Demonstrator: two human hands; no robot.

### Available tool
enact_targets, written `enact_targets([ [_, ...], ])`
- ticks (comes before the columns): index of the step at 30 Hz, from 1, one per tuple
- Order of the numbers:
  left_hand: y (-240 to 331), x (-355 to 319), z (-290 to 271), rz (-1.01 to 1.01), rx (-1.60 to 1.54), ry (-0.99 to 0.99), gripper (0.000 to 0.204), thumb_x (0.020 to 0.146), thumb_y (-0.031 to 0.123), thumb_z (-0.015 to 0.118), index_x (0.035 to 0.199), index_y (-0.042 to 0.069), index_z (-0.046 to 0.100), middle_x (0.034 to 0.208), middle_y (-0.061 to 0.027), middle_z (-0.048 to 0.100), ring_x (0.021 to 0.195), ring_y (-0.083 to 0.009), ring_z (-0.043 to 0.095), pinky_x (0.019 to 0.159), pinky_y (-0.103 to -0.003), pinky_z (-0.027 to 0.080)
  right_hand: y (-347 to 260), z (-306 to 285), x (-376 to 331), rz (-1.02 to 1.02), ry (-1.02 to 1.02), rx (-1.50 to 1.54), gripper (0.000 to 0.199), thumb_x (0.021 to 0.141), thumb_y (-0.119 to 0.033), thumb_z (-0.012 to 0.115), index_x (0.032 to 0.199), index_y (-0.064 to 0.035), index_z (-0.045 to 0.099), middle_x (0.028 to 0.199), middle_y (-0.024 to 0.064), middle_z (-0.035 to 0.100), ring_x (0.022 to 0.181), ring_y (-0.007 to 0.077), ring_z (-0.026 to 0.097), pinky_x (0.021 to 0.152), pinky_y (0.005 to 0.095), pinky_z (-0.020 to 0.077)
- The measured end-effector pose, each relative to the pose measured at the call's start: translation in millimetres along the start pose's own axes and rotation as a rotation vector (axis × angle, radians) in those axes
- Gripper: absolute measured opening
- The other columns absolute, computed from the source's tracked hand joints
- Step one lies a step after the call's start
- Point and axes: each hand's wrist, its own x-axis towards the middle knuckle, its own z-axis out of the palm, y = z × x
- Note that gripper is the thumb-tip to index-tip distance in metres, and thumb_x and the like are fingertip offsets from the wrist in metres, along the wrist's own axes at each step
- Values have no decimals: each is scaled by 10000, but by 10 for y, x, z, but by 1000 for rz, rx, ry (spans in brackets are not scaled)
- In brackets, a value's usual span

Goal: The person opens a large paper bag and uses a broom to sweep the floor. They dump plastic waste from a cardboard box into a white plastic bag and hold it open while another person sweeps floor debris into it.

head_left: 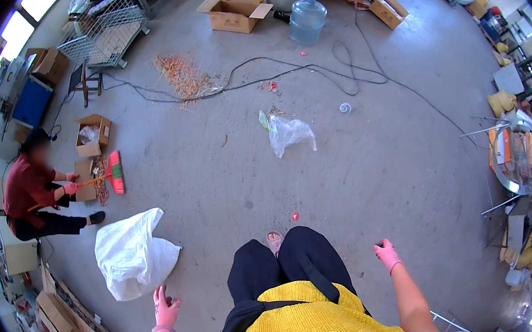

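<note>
My left hand (165, 308), in a pink glove, is held out with its fingers apart and nothing in it. Just beyond its fingertips a white woven sack (133, 256) rests on the floor, bulging and creased; I cannot tell whether they touch. My right hand (387, 254), also gloved in pink, hangs out to the right over bare floor with its fingers curled in, and no object shows in it. Ahead of my feet lies a crumpled clear plastic bag (290, 134). A small red scrap (295, 216) is on the floor near my knees.
At the left, another person (29, 193) crouches with a red broom (114, 173) beside a cardboard box (93, 134). A litter pile (182, 76) and a black cable (260, 59) lie across the floor ahead. Farther back stand a water jug (308, 22) and an open carton (235, 12).
</note>
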Motion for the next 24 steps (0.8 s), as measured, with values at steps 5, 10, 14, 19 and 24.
enact_targets([
  [5, -356, 127, -249, -202, 226, -164, 228, 778, 218, 619, 744, -2, 667, 1002, -117, 594, 797, -176, 576, 699, -309, 461, -1228, 112, -422, -66, -102, -159, 263, 736, -240, 616, 826, 0, 556, 728, 35, 579, 653, 113, 541, 613, 247, 440],
  [10, -1211, 375, -430, -398, 165, -94, 281, 779, 274, 623, 805, -1, 669, 963, -126, 609, 814, -195, 600, 664, -317, 468, -2203, 369, -397, -188, -209, -12, 265, 800, -268, 608, 816, -5, 578, 716, 26, 582, 667, 99, 537, 624, 252, 447],
  [14, -700, 858, -356, -170, 16, 33, 409, 772, 268, 617, 1089, 13, 577, 1054, -131, 584, 871, -218, 591, 748, -318, 474, -2498, 261, -169, -235, -188, 16, 317, 867, -307, 565, 963, -5, 570, 812, 31, 593, 697, 92, 538, 633, 250, 455],
  [19, -843, 1221, -671, -271, -194, 16, 499, 766, 263, 606, 1192, 20, 517, 1143, -149, 547, 973, -245, 573, 856, -330, 451, -3072, 541, -76, -263, -232, 185, 533, 879, -334, 540, 1300, -63, 358, 1128, 95, 526, 816, 167, 569, 651, 287, 490],
  [24, -589, 1486, -745, -222, -52, 31, 491, 792, 281, 577, 1198, 12, 515, 1165, -157, 553, 1048, -257, 548, 897, -334, 424, -3435, 484, -237, -140, -141, 317, 668, 870, -366, 515, 1394, -87, 210, 1262, 161, 424, 807, 242, 593, 626, 328, 533],
])
